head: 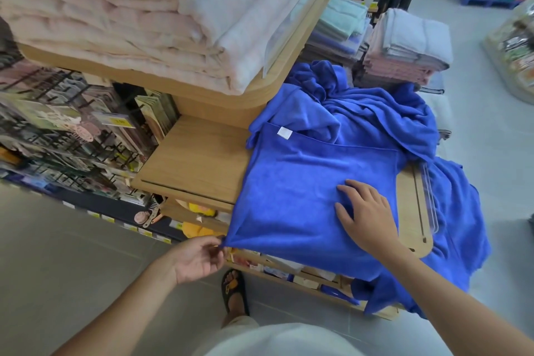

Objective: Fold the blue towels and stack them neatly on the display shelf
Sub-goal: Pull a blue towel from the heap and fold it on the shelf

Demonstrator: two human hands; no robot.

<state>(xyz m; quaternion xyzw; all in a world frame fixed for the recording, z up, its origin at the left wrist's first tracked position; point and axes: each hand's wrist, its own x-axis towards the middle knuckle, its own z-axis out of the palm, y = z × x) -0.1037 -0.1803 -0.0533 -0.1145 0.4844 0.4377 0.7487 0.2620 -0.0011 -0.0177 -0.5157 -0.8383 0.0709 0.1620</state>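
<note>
Where left grip point(199, 259) pinches — there sits towel corner point(229, 241).

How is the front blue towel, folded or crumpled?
Folded flat: towel edges layered; left hand pinches its corner, right hand presses it.

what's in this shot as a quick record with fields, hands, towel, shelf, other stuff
left: left hand pinches the towel's near left corner
right: right hand lies flat on the towel, fingers straight
towel: blue, part-folded, spread on the shelf, near edge overhanging; white label at its far left corner
pile: crumpled blue towels behind and right of it, some hanging off the shelf
above: pale stack of folded fabric on the upper tier
stage: no folded blue stack in view
</note>
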